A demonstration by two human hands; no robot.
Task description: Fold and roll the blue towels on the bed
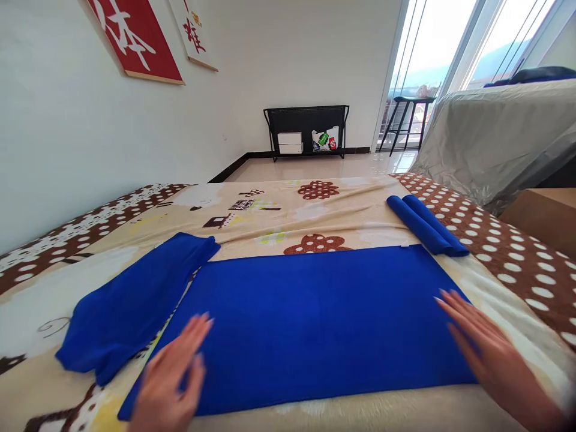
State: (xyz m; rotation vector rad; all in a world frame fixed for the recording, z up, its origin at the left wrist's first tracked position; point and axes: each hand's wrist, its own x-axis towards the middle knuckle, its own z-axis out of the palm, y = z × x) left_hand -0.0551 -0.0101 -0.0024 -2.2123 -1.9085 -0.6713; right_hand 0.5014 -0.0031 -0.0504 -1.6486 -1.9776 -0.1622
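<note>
A blue cloth (pixel 315 324) lies spread flat as a long rectangle on a patterned blanket (pixel 279 225). My left hand (pixel 173 375) is over its left end, fingers extended and thumb apart, holding nothing. Over the right end is my right hand (pixel 483 345), its fingers stretched out and also holding nothing. Whether either hand touches the cloth, I cannot tell. Left of the flat cloth, a second blue cloth (pixel 130 300) lies loosely bunched. Two blue rolls (pixel 427 225) rest side by side beyond the flat cloth's far right corner.
A black rack (pixel 306 120) with white boxes stands against the far wall. At the right are a stool (pixel 407 117) by the window, a plastic-covered piece of furniture (pixel 504 132) and a cardboard box (pixel 540 219). Red and white hangings are on the left wall.
</note>
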